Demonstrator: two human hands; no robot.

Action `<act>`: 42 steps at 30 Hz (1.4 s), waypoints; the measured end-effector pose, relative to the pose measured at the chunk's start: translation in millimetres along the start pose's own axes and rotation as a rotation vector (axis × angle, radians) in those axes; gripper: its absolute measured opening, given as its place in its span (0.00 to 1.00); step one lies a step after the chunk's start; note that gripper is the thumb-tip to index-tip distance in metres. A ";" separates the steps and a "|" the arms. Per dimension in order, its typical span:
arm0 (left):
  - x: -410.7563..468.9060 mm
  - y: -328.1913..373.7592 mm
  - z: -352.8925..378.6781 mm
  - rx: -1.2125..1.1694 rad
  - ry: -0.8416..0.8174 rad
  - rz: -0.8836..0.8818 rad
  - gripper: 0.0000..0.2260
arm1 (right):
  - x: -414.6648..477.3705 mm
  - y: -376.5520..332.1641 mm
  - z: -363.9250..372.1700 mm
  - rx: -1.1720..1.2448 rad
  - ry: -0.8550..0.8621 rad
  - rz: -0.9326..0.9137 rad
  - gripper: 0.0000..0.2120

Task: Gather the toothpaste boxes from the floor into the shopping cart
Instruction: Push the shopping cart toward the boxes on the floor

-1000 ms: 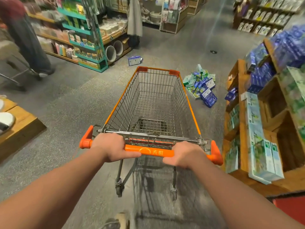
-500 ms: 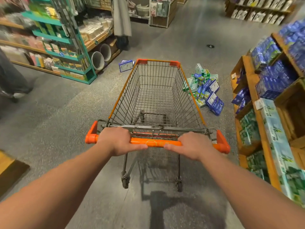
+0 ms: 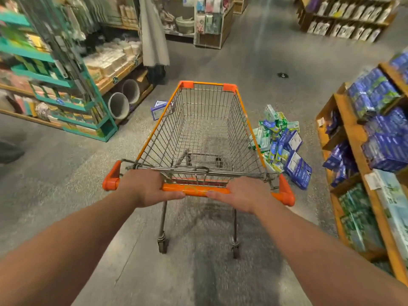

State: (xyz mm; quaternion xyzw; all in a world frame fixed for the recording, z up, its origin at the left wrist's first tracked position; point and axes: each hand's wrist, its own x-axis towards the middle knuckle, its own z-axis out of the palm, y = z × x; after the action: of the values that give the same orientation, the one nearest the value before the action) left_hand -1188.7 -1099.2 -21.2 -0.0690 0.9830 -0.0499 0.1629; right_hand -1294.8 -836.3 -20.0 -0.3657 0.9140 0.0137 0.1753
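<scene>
A wire shopping cart (image 3: 240, 107) with orange trim stands in front of me, its basket holding nothing. My left hand (image 3: 145, 188) and my right hand (image 3: 245, 193) both grip its orange handle bar (image 3: 196, 190). A heap of blue and green toothpaste boxes (image 3: 282, 144) lies on the floor right beside the cart's right side. One more blue box (image 3: 158, 108) lies on the floor at the cart's front left corner, partly behind the wires.
Wooden shelves (image 3: 353, 138) stacked with blue and green boxes line the right side. A teal rack (image 3: 72, 100) and wooden shelving with two grey tubes (image 3: 123, 100) stand on the left. Grey floor aisle runs ahead of the cart.
The cart has rolled forward; the heap of boxes now sits alongside its right side rather than ahead of it. A person on the left has passed out of view.
</scene>
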 end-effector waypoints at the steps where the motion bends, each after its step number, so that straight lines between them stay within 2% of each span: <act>1: 24.8 -11.7 -5.6 0.005 0.007 0.000 0.44 | 25.1 5.1 -9.2 -0.007 -0.002 0.002 0.43; 9: 178.6 -92.0 -45.0 -0.005 0.044 0.055 0.49 | 178.0 28.9 -69.3 -0.014 -0.018 0.058 0.42; 16: 305.4 -163.3 -78.2 0.040 0.072 0.112 0.47 | 301.3 36.0 -112.8 0.026 -0.011 0.164 0.40; 20: 354.0 -195.4 -90.2 0.071 0.070 0.142 0.48 | 349.8 34.9 -125.4 0.054 0.004 0.223 0.42; 31: 406.6 -226.7 -110.0 0.104 0.020 0.192 0.49 | 405.2 43.8 -140.2 0.066 0.018 0.203 0.46; 35: 414.9 -234.9 -104.6 0.012 0.050 0.198 0.49 | 407.2 45.7 -139.6 0.116 0.031 0.206 0.38; 39: 415.3 -233.8 -109.8 -0.059 0.013 0.174 0.46 | 401.8 55.6 -148.4 0.386 -0.022 0.216 0.28; 42: 420.1 -215.3 -133.9 -0.023 0.070 0.205 0.42 | 397.1 64.5 -170.3 0.472 0.059 0.244 0.24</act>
State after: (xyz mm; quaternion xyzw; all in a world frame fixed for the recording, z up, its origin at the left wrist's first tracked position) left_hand -1600.6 -1364.9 -0.8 0.0318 0.9904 -0.0243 0.1321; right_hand -1657.6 -1078.7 1.8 -0.2022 0.9339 -0.1894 0.2261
